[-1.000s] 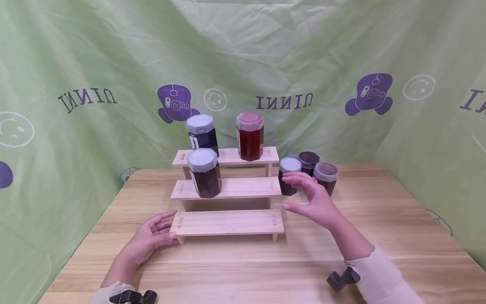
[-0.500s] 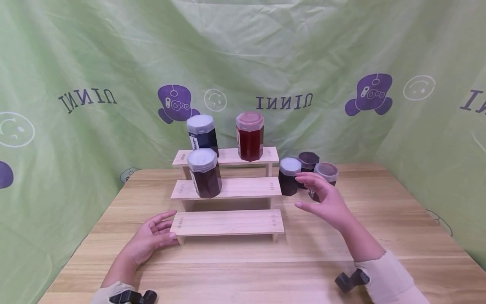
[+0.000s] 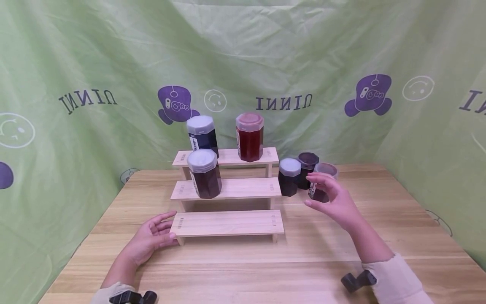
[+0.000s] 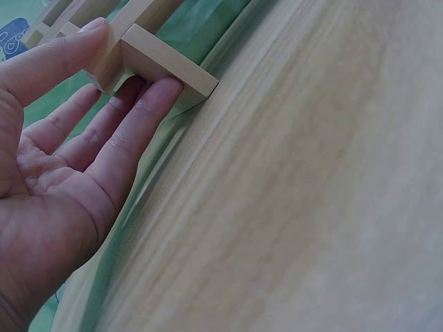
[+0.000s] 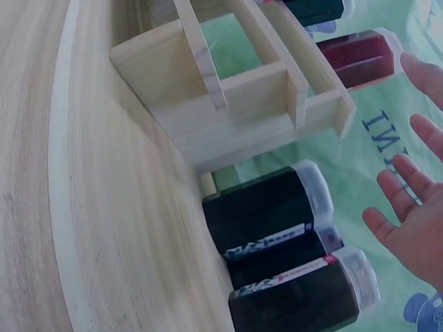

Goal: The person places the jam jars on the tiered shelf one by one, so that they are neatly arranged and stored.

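Observation:
My left hand (image 3: pixel 149 241) holds the left end of the three-step wooden shelf (image 3: pixel 228 223), its thumb at the lowest step's corner and fingers against the side. The left wrist view shows the thumb and a fingertip touching the wood (image 4: pixel 163 57). With fingers parted and empty, my right hand (image 3: pixel 336 202) hovers before the rightmost jar (image 3: pixel 319 194), partly covering it. Beside that jar are a dark jar (image 3: pixel 305 179) and a white-lidded one (image 3: pixel 288 184). On the shelf stand a red jar (image 3: pixel 250 144) and a blue-labelled jar (image 3: pixel 206 140) on top, and a dark jar (image 3: pixel 206 182) midway.
A light wooden table (image 3: pixel 243 274) carries the shelf and jars. Behind it hangs a green printed curtain (image 3: pixel 303 50), which also runs along both sides. The three jars off the shelf stand close together at its right.
My right hand has moved right, from in front of the white-lidded jar to the rightmost jar, still empty. The left hand, the shelf and the jars have kept their places.

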`<action>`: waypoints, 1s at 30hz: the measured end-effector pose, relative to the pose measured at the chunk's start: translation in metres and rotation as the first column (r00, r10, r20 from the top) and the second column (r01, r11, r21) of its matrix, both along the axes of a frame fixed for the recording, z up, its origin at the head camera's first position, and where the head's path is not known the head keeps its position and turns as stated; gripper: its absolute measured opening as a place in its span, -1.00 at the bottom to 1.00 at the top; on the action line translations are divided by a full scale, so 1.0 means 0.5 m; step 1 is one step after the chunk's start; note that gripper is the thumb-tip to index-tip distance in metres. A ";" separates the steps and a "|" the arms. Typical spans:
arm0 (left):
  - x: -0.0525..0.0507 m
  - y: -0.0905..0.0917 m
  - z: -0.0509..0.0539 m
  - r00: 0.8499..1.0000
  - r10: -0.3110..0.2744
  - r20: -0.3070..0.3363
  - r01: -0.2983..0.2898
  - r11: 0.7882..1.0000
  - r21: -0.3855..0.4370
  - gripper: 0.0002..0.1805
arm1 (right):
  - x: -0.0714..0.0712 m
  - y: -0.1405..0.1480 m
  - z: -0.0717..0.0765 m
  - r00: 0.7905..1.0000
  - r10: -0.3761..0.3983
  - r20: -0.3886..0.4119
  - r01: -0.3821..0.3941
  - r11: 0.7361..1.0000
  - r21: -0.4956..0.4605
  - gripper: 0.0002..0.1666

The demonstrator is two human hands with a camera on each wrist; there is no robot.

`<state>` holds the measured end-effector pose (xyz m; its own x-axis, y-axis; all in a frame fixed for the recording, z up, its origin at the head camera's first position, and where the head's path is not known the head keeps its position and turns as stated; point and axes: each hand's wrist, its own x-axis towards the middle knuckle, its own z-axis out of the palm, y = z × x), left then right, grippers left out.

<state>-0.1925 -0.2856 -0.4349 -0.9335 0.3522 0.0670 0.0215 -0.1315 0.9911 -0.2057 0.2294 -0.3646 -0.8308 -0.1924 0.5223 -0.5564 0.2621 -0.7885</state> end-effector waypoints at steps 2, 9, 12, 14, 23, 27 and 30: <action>0.000 0.000 0.000 1.000 -0.001 0.000 0.001 1.000 0.001 -0.21 | -0.001 0.005 0.001 1.000 -0.008 0.005 0.008 1.000 -0.012 -0.31; 0.000 -0.001 -0.002 1.000 -0.002 0.002 0.002 1.000 -0.001 -0.21 | -0.006 0.025 0.005 0.998 -0.056 0.005 0.056 0.998 -0.003 -0.29; 0.000 -0.001 -0.001 1.000 0.000 0.004 0.000 1.000 -0.003 -0.20 | -0.008 0.033 0.007 0.997 -0.075 0.012 0.075 0.997 0.027 -0.27; 0.000 -0.001 -0.001 1.000 0.002 0.006 -0.002 1.000 -0.006 -0.20 | -0.009 0.039 0.008 0.996 -0.086 0.026 0.085 0.995 0.042 -0.25; -0.001 0.000 -0.001 1.000 0.007 0.007 -0.007 1.000 -0.010 -0.20 | -0.020 0.069 0.004 0.976 -0.213 0.045 0.208 0.974 0.092 -0.17; -0.001 -0.001 -0.002 1.000 0.004 0.003 -0.004 1.000 -0.009 -0.20 | -0.027 0.079 0.001 0.963 -0.260 0.072 0.252 0.962 0.106 -0.12; -0.001 -0.002 -0.003 1.000 0.000 0.001 0.000 1.000 -0.010 -0.20 | -0.035 0.088 -0.003 0.956 -0.281 0.089 0.269 0.956 0.120 -0.07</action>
